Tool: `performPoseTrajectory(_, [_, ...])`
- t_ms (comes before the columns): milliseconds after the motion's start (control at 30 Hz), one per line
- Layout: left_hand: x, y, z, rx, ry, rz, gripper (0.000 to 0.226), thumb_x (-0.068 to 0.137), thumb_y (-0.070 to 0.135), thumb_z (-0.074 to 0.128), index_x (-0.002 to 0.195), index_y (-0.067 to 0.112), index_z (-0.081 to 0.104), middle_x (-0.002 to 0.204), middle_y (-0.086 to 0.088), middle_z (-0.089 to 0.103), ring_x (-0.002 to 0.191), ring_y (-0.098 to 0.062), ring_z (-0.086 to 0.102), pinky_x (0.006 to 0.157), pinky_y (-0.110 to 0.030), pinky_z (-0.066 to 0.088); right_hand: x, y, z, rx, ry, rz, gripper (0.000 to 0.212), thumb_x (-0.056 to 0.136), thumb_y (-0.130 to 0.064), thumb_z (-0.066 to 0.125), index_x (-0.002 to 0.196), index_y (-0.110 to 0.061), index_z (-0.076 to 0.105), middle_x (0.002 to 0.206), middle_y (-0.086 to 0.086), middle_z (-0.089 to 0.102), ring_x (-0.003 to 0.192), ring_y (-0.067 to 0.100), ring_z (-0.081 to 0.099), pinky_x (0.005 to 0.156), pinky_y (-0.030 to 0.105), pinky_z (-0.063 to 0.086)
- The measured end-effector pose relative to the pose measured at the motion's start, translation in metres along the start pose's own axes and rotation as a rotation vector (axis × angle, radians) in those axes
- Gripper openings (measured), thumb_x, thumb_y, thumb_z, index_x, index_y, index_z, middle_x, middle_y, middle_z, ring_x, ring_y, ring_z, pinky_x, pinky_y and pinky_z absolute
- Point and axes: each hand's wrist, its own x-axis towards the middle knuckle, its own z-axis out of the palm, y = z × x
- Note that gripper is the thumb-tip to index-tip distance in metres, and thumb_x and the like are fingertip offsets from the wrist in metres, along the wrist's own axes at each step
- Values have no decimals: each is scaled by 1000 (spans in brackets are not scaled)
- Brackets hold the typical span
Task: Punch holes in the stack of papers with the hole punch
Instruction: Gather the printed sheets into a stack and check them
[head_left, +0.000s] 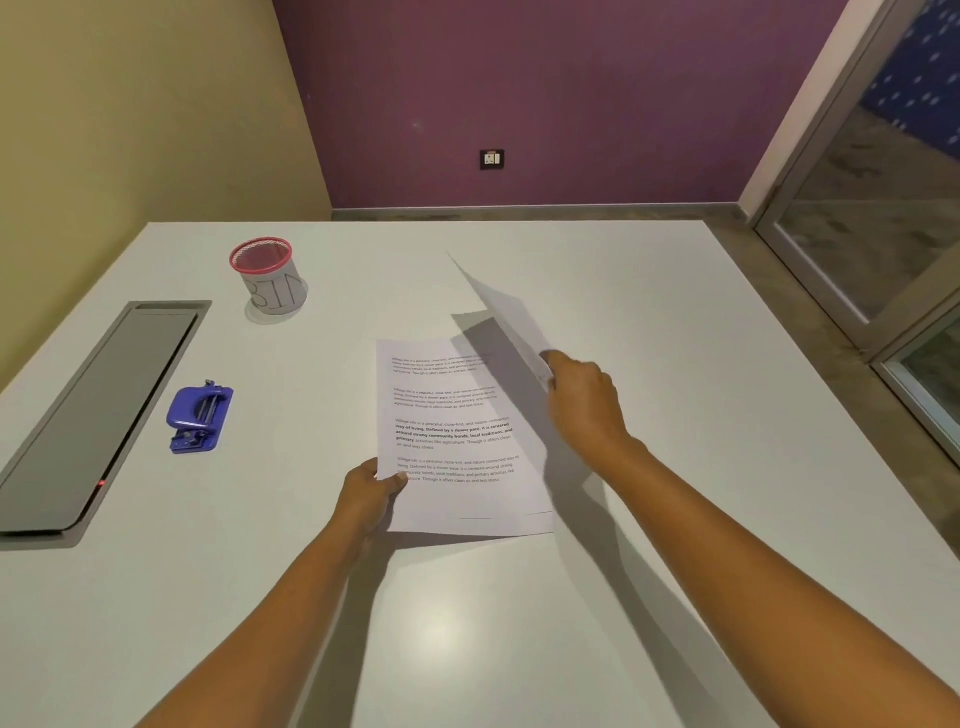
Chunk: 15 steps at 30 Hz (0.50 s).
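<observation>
The risk I see here is that the sheets do not come together evenly. The right hand (584, 400) pinches 1 loose sheet (506, 312) by its edge. This sheet stands almost upright, apart from the others, so it may bend, slip, or land crooked. If the edges are not aligned when the paper goes into the punch, the holes will not match from sheet to sheet.

The left hand (371, 493) grips the stack of papers (457, 441) only at its lower left corner, thumb on top. From the shadow under the near edge I judge that this side is lifted a little off the table (467, 623), so the sheets can sag or fan out.

The stack lies between the 2 hands, printed side up. The hole punch (200, 415) sits on the table well apart to the left of the left hand, and no hand touches it. Both hands are busy, so 1 must let go before reaching for it. Behind the punch stands a mesh bin (272, 283) with a pink rim.
</observation>
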Motion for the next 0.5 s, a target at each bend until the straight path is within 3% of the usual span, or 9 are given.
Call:
performPoseTrajectory(267, [-2, 2, 8, 41, -30, -34, 27, 94, 0, 43, 116, -1, 56, 108, -8, 64, 101, -28, 59, 95, -36, 44, 5, -23, -35, 830, 66, 229, 32, 89, -7, 51, 121, -11, 53, 104, 1, 59, 93, 21, 58, 78, 34, 51])
performPoseTrajectory(367, [-2, 3, 5, 42, -21, -79, 20, 94, 4, 42, 104, 4, 60, 88, -6, 64, 85, -25, 56, 71, -30, 45, 8, 0, -16, 979, 67, 420, 34, 86, -6, 53, 119, -13, 54, 110, 6, 63, 100, 27, 63, 88, 44, 53])
performPoseTrajectory(433, [0, 2, 1, 42, -17, -100, 23, 94, 10, 43, 106, 4, 61, 81, -6, 58, 83, -21, 47, 63, -27, 35, 6, 19, 5, 963, 30, 536, 36, 83, -3, 54, 118, -12, 54, 116, 12, 64, 98, 29, 63, 82, 42, 55])
performPoseTrajectory(500, [1, 1, 0, 35, -5, -104, 26, 95, 14, 42, 109, 6, 61, 81, -8, 55, 84, -21, 42, 64, -28, 31, -2, 35, 25, 915, -28, 619, 39, 82, 0, 53, 120, -10, 53, 118, 15, 62, 88, 27, 60, 62, 31, 52])
